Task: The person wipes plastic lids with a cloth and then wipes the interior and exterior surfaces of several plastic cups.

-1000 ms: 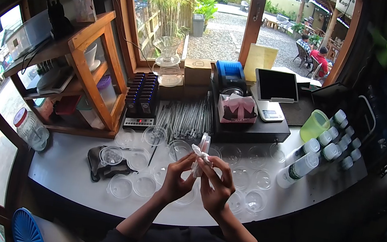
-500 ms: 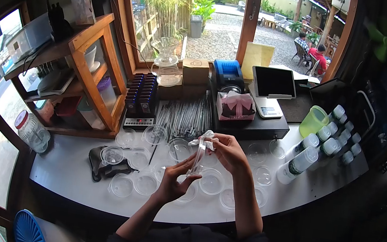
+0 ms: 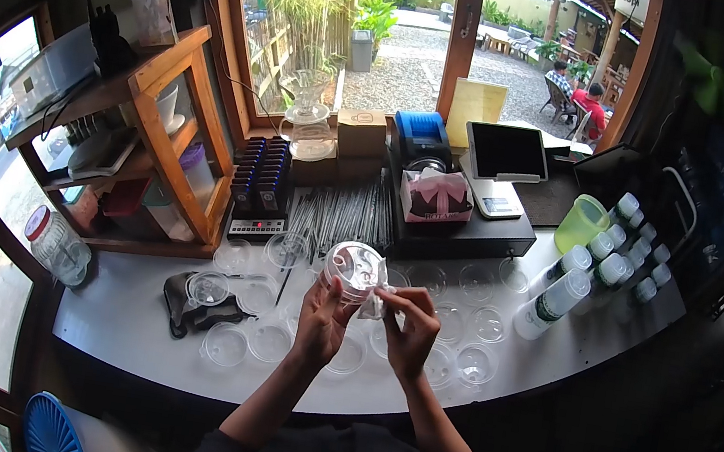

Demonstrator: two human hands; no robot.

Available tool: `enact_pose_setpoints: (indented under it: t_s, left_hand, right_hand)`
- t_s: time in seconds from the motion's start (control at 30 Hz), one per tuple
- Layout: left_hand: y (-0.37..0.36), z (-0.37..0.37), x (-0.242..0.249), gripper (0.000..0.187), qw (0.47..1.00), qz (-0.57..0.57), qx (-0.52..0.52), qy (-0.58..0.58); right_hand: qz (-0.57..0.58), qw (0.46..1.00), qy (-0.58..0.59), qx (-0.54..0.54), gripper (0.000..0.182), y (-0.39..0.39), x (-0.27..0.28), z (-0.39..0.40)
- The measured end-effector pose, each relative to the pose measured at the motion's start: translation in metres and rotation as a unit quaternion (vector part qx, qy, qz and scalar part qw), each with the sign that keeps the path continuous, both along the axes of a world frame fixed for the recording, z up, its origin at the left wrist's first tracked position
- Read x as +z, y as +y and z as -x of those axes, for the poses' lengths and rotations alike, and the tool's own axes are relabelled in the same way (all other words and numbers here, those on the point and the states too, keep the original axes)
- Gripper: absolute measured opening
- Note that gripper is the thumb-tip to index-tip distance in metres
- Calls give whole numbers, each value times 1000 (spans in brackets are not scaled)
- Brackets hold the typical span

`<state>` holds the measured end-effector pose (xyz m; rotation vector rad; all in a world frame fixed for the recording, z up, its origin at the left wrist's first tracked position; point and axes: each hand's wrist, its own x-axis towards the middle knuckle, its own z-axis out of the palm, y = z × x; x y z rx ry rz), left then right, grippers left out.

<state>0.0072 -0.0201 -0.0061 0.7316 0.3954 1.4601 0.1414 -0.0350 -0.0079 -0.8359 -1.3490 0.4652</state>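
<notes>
A clear plastic cup lid (image 3: 353, 264) is held up over the counter, its round face tilted toward me. My left hand (image 3: 324, 321) grips its lower left edge, with the thumb on the near side. In my right hand (image 3: 409, 327), pinched between thumb and fingers, is a crumpled white tissue (image 3: 373, 299) that touches the lid's right rim. Below and around both hands, several more clear lids (image 3: 268, 340) lie spread over the white counter (image 3: 156, 350).
Stacked cups (image 3: 553, 304) and a green plastic cup (image 3: 580, 225) stand at the right. Wrapped straws (image 3: 338, 213), a pink tissue box (image 3: 436, 198) and a tablet (image 3: 508, 154) line the back. A dark pouch (image 3: 198, 306) and glass jar (image 3: 59, 246) are at the left.
The lid has turned from edge-on to face me and shifted slightly left. My right hand has come down, with the tissue now at the lid's right rim.
</notes>
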Motion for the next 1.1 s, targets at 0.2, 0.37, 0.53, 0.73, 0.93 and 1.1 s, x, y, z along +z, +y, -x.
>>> enact_pose_setpoints:
  t_s: [0.2, 0.37, 0.53, 0.73, 0.93, 1.1]
  left_hand:
    - [-7, -2, -11, 52, 994, 8, -5, 106]
    - [-15, -6, 16, 78, 986, -49, 15, 157]
    - [-19, 12, -7, 36, 940, -111, -121, 299]
    - [-16, 45, 10, 36, 921, -28, -73, 382]
    - [16, 92, -7, 28, 836, -97, 207, 499]
    - [45, 118, -50, 34, 702, -165, 228, 654]
  right_hand:
    - [-142, 972, -158, -101, 37, -15, 6, 27]
    - [-99, 960, -224, -134, 33, -22, 33, 36]
    - [64, 992, -77, -78, 17, -6, 62, 3]
    - [37, 983, 153, -96, 17, -6, 54, -48]
    - [153, 964, 215, 21, 15, 0, 33, -34]
    - [195, 958, 199, 72, 13, 8, 16, -19]
